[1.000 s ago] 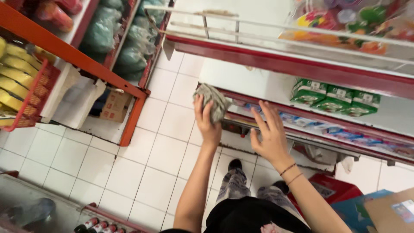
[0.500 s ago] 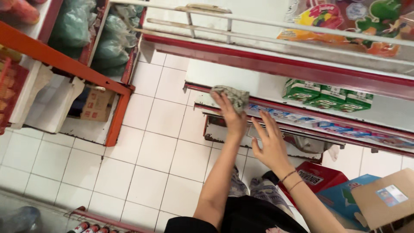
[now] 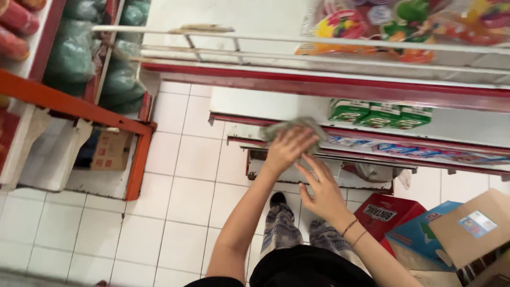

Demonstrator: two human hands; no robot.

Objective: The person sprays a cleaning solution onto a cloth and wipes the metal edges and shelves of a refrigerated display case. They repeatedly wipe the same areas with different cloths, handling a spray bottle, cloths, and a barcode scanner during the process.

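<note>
Pressing grey cloth [image 3: 291,127] on white shelf [image 3: 255,103] (shop aisle), tiled floor [image 3: 180,180]

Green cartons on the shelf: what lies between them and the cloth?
Head view: only bare white shelf surface lies between the green cartons and the grey cloth under the left hand.

left hand [image 3: 287,149] gripping, right hand [image 3: 321,191] spread

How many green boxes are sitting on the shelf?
3. The green boxes stand in a row on the white shelf: one on the left, one in the middle, one on the right. The shelf above may hide more behind them.
</note>
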